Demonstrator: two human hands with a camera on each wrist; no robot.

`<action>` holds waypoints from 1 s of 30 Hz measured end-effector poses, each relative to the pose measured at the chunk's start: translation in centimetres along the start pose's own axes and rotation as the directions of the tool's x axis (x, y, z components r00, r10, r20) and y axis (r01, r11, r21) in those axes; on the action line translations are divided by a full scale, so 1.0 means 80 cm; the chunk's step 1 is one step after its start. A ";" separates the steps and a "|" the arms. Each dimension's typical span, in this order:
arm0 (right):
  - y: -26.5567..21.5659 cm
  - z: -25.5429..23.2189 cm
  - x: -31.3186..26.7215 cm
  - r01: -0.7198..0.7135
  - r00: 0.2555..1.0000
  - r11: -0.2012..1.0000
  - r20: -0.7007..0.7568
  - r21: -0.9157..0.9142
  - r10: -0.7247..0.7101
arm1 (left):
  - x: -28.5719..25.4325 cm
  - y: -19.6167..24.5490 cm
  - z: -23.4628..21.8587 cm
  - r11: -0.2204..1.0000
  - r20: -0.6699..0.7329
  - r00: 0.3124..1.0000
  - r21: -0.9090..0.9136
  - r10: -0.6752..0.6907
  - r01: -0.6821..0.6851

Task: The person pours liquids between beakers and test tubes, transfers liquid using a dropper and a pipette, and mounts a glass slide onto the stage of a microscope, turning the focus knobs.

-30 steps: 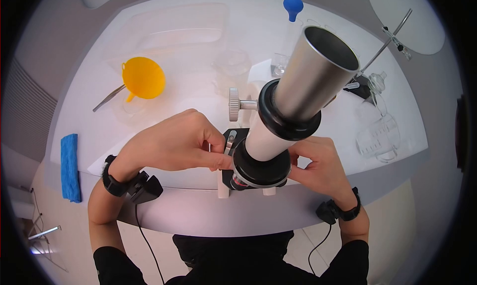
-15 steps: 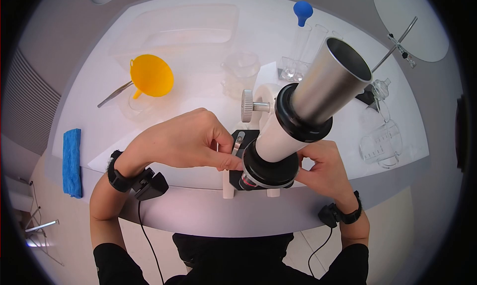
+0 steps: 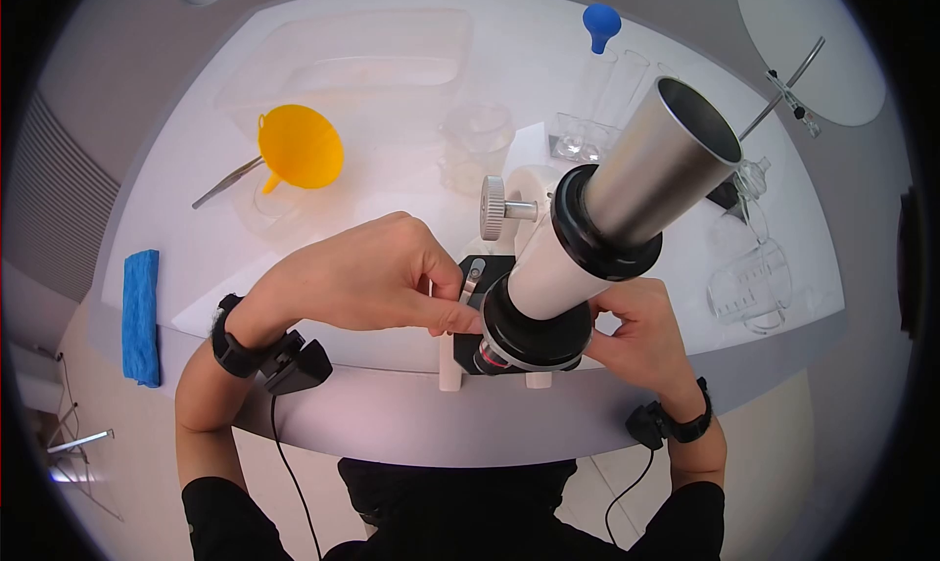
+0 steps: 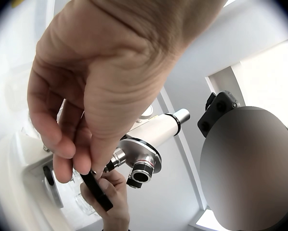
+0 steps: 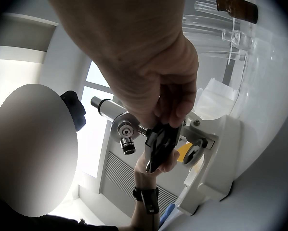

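Note:
A microscope with a white tube (image 3: 553,282) and a tall metal eyepiece tube (image 3: 666,160) stands at the table's front edge. On the left side of its black stage (image 3: 497,264), the thumb and fingers of my left hand (image 3: 377,277) pinch the edge, close to a metal stage clip (image 3: 472,275). My right hand (image 3: 641,341) pinches the opposite edge, its fingertips hidden behind the tube in the head view. The right wrist view shows both hands at the stage (image 5: 158,149), with the mirror (image 5: 194,154) below. An objective lens (image 4: 141,172) points down over the stage in the left wrist view.
A yellow funnel (image 3: 302,147) and blue cloth (image 3: 142,316) lie to the left. Behind are a clear plastic tub (image 3: 343,42), a beaker (image 3: 478,135) and a blue rubber bulb (image 3: 601,24). A graduated glass beaker (image 3: 752,282) lies to the right.
The head view has shifted, so the microscope and tabletop things appear farther right than a second ago. Both hands keep their hold at the stage, with little visible finger movement.

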State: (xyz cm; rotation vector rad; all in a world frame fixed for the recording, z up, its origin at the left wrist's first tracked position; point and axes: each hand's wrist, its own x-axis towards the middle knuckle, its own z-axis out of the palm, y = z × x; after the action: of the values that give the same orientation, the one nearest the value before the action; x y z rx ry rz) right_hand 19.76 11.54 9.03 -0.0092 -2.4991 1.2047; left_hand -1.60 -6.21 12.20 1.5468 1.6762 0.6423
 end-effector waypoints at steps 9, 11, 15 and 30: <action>-0.002 0.001 0.000 -0.024 1.000 1.000 0.001 0.014 0.024 | -0.001 -0.002 0.000 1.000 -0.002 1.000 -0.016 0.007 -0.007; -0.001 0.000 0.000 -0.026 1.000 1.000 0.002 0.012 0.026 | 0.000 -0.003 0.000 1.000 -0.003 1.000 -0.016 0.010 -0.010; 0.001 0.001 0.000 -0.026 1.000 1.000 0.001 0.010 0.026 | 0.000 -0.003 0.001 1.000 -0.007 1.000 -0.015 0.008 -0.008; 0.001 -0.001 0.001 -0.028 0.999 0.999 0.016 0.034 0.028 | -0.001 -0.002 0.000 1.000 -0.013 1.000 0.015 -0.023 0.023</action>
State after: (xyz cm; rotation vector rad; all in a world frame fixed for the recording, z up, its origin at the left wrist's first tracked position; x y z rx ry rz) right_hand 19.73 11.66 9.06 -0.0261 -2.4991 1.2632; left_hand -1.74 -6.34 12.11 1.5352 1.7098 0.6307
